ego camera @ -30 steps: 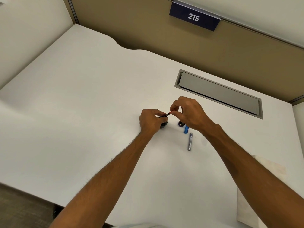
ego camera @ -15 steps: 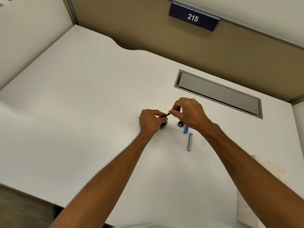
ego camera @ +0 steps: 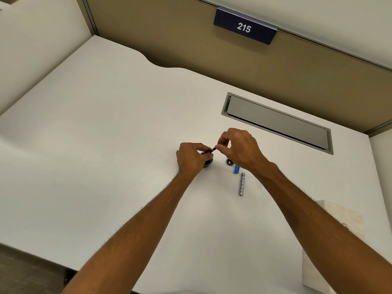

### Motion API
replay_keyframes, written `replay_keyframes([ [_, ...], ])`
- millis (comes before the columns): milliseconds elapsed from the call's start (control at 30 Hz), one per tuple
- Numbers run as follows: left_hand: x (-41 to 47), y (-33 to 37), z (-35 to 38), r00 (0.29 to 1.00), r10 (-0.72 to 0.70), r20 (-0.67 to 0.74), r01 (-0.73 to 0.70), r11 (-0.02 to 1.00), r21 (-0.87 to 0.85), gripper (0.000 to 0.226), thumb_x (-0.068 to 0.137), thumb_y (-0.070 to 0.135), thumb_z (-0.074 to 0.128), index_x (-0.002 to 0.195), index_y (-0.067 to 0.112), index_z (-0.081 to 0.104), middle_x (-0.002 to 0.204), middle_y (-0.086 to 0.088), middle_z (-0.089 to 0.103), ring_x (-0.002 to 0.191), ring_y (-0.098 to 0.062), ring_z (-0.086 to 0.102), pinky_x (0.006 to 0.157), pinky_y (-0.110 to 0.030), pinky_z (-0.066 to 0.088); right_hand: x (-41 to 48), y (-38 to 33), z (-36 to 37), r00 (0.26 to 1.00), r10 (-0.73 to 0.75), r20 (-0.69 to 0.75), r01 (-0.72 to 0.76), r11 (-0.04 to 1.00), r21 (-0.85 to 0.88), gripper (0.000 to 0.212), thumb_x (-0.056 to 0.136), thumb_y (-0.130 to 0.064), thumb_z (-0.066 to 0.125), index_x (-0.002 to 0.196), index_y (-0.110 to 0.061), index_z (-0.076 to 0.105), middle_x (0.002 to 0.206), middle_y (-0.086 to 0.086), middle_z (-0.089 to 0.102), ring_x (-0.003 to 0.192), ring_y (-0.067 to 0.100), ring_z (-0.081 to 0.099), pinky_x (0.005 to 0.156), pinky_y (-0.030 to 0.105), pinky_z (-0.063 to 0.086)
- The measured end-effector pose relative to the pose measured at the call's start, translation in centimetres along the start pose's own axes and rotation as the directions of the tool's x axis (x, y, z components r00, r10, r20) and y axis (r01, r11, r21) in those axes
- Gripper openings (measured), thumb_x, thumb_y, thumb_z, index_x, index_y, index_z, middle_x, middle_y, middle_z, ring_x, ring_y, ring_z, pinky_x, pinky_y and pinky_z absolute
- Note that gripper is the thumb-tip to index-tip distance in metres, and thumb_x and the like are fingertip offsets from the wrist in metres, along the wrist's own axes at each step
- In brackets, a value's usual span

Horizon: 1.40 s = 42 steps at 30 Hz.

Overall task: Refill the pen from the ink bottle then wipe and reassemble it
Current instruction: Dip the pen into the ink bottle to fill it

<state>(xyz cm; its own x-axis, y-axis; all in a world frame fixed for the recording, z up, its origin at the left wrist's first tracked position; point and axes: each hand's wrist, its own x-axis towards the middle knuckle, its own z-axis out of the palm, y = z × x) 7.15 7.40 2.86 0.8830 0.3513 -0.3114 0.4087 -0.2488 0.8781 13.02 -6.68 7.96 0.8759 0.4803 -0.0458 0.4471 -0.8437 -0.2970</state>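
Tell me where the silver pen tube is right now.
In the head view, the silver pen tube lies flat on the white desk, right of centre, just nearer than the blue piece.

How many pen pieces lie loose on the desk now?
2. A blue piece lies beside the right hand; a silver barrel lies nearer the person. That hand pinches a third, dark piece over the ink bottle gripped by the left hand; more may be hidden.
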Motion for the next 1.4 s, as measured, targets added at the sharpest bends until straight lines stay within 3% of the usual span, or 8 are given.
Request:
replay_keyframes([
  [133, -0.1, 0.1, -0.2, 0.999, 0.051, 0.004, -0.051, 0.999, 0.017, 0.035, 0.076, 0.020, 0.082, 0.111, 0.016, 0.076, 0.107, 0.000, 0.077, 0.106, -0.015, 0.067, 0.104, -0.041, 0.046, -0.2, -0.3, -0.5, 1.000, 0.002, 0.005, -0.002, 1.000, -0.013, 0.023, 0.091, -0.033, 0.066, 0.100, -0.012, 0.073, 0.095, 0.006, 0.070, 0.081, 0.019, 0.061, 0.068, 0.026, 0.041],
  [367, 0.2, -0.9, 0.0, 0.992, 0.117, 0.041, -0.123, 0.974, 0.190, 0.066, 0.073, 0.031, 0.084, 0.135, 0.027, 0.058, 0.117, 0.008, 0.071, 0.127, -0.017, 0.047, 0.106, -0.040, 0.038, -0.5, -0.7, -1.7, 1.000, 0.014, -0.024, -0.015, 1.000, -0.015, 0.023, 0.092, -0.032, 0.065, 0.101, -0.012, 0.073, 0.095, 0.006, 0.070, 0.082, 0.019, 0.061, 0.067, 0.026, 0.040],
  [700, 0.2, -2.5, -0.1, 0.992, 0.126, 0.030, -0.129, 0.972, 0.198, 0.065, 0.074, 0.032, 0.082, 0.134, 0.031, 0.057, 0.118, 0.010, 0.069, 0.127, -0.016, 0.040, 0.093, -0.028, 0.025, -1.1, -0.9, -2.0, 0.999, 0.037, -0.030, -0.037, 0.999, -0.026, 0.022, 0.091, -0.032, 0.065, 0.099, -0.013, 0.073, 0.094, 0.004, 0.070, 0.079, 0.016, 0.058, 0.067, 0.026, 0.040],
  [1033, 0.2, -3.0, -0.2, 0.990, 0.143, 0.010, -0.143, 0.972, 0.189, 0.065, 0.072, 0.032, 0.083, 0.132, 0.032, 0.058, 0.116, 0.011, 0.069, 0.126, -0.015, 0.040, 0.093, -0.027, 0.026, -1.3, -0.9, -2.1, 0.998, 0.030, -0.050, -0.031, 0.999, -0.023, 0.021, 0.090, -0.032, 0.066, 0.097, -0.014, 0.073, 0.092, 0.003, 0.070, 0.079, 0.017, 0.059, 0.067, 0.028, 0.044],
  [1400, 0.0, -2.8, -0.5, 0.990, 0.142, 0.014, -0.142, 0.974, 0.177, 0.065, 0.072, 0.033, 0.082, 0.132, 0.031, 0.058, 0.117, 0.010, 0.069, 0.126, -0.016, 0.041, 0.099, -0.033, 0.033, -1.7, -0.3, -2.0, 0.992, 0.050, -0.119, -0.046, 0.998, 0.036, 0.015, 0.087, -0.032, 0.069, 0.089, -0.018, 0.074, 0.085, -0.003, 0.070, 0.074, 0.014, 0.058, 0.063, 0.025, 0.038],
])
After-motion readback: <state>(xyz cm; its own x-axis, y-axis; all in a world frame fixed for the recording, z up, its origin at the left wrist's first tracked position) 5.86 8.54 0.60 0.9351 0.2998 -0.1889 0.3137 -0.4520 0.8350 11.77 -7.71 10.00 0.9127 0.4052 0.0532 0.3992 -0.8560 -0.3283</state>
